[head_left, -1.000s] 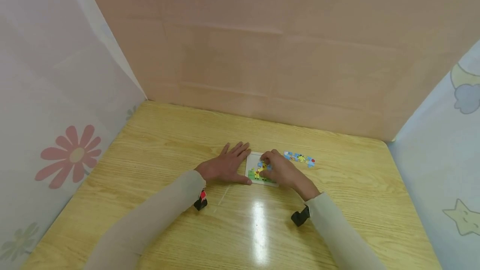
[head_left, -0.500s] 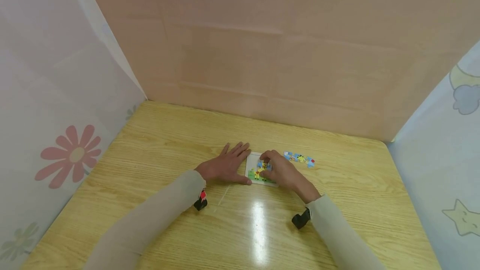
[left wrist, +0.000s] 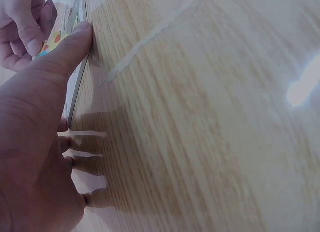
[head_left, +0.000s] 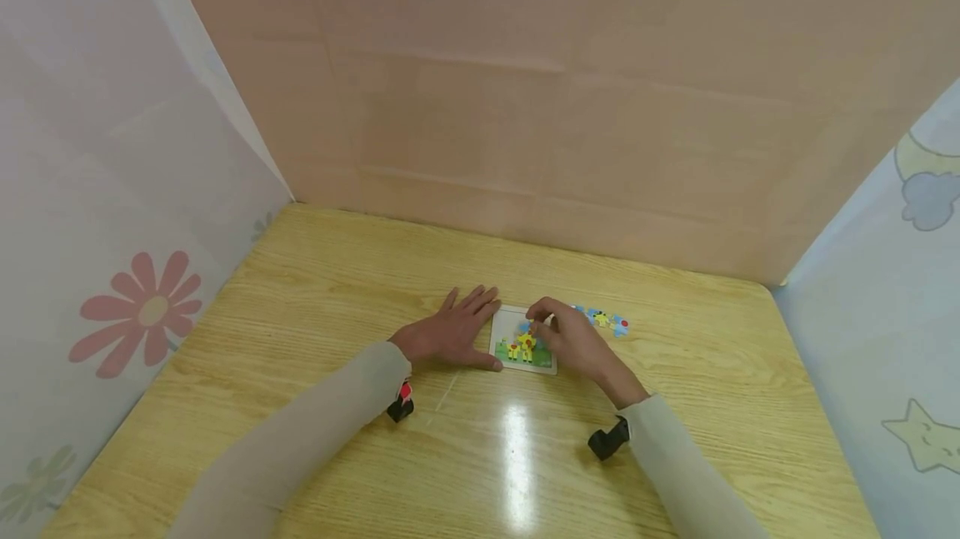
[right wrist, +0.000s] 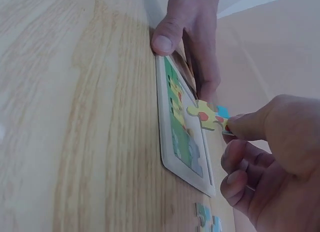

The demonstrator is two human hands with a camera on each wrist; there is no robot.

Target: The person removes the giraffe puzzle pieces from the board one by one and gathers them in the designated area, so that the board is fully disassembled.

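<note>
A small white-framed puzzle board point(head_left: 507, 322) lies on the table, its lower part filled with a green and yellow giraffe picture. My left hand point(head_left: 448, 334) rests beside it with fingers spread, its thumb on the near left corner and fingertips along the left edge. Over the board, my right hand point(head_left: 576, 346) pinches a jigsaw piece point(right wrist: 210, 115), yellow with red spots and a blue part, between thumb and fingers. In the right wrist view that piece is tilted and raised above the board. The right hand's fingers partly hide it in the head view.
A row of loose blue and yellow jigsaw pieces point(head_left: 604, 319) lies right of the board, partly behind the right hand. The wooden table point(head_left: 360, 472) meets a plain back panel point(head_left: 465, 106) and patterned side panels. Black wrist cameras point(head_left: 607, 439) hang under the sleeves.
My right hand has drawn slightly up and to the right with the jigsaw piece, uncovering more of the board's lower right. The left hand has stayed in place.
</note>
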